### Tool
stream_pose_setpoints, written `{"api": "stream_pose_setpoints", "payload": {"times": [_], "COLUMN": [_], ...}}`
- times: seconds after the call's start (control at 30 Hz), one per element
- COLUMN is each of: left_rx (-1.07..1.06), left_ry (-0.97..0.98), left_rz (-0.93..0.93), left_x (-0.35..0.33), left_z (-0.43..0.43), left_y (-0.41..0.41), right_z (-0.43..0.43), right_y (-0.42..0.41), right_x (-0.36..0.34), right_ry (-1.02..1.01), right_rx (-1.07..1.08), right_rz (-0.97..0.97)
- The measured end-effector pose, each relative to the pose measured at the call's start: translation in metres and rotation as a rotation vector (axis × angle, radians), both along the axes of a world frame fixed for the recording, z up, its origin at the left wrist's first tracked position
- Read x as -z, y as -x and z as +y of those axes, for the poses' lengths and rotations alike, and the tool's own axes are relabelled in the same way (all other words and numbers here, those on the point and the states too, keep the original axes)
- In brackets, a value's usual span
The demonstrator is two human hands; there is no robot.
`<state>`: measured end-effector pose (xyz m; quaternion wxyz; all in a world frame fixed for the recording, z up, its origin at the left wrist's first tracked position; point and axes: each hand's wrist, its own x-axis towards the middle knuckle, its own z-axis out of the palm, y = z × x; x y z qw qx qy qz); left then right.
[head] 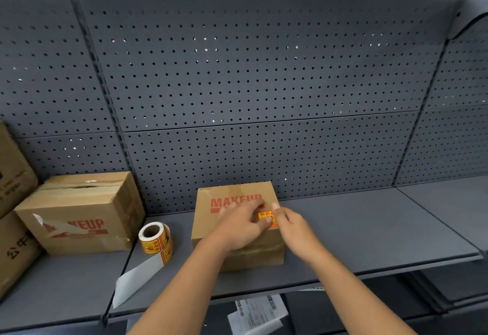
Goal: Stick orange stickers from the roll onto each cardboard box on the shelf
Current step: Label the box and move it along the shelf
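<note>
A small cardboard box [211,218] printed MAKEUP stands in the middle of the grey shelf [356,231]. An orange sticker [265,217] lies on its top right part. My left hand [241,225] rests on the box top with its fingertips on the sticker's left edge. My right hand [289,225] touches the sticker's right edge with thumb and finger. The sticker roll [155,241] stands on the shelf left of the box, its white backing strip [134,280] trailing over the front edge. A larger MAKEUP box [79,215] sits further left.
More cardboard boxes [13,202] are stacked at the far left. A grey pegboard [250,83] backs the shelf. Printed papers [257,313] lie on a lower level below the shelf's front edge. The shelf runs on to the right of the small box.
</note>
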<state>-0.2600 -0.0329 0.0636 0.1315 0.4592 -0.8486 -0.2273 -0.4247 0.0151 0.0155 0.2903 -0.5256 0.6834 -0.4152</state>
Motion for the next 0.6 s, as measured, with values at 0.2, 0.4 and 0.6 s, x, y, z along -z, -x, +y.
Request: {"api": "stream_pose_setpoints", "payload": {"times": [0.2,0.4,0.6], "left_rx": [0.025,-0.136,-0.527], "left_ry": [-0.092,-0.227,0.081], "left_rz": [0.027,0.566,0.343], "left_x": [-0.007,-0.008,0.003], "left_z": [0.0,-0.007,-0.032], "left_y": [-0.002,-0.025,-0.079], "right_z": [0.011,0.014,-0.011], "right_y": [0.005,0.015,0.015], "right_x": [-0.002,-0.005,-0.032], "right_ry": [0.033,0.017,0.086], "right_rx": [-0.111,0.066,0.174], "right_rz": [-0.168,-0.18,-0.007]}}
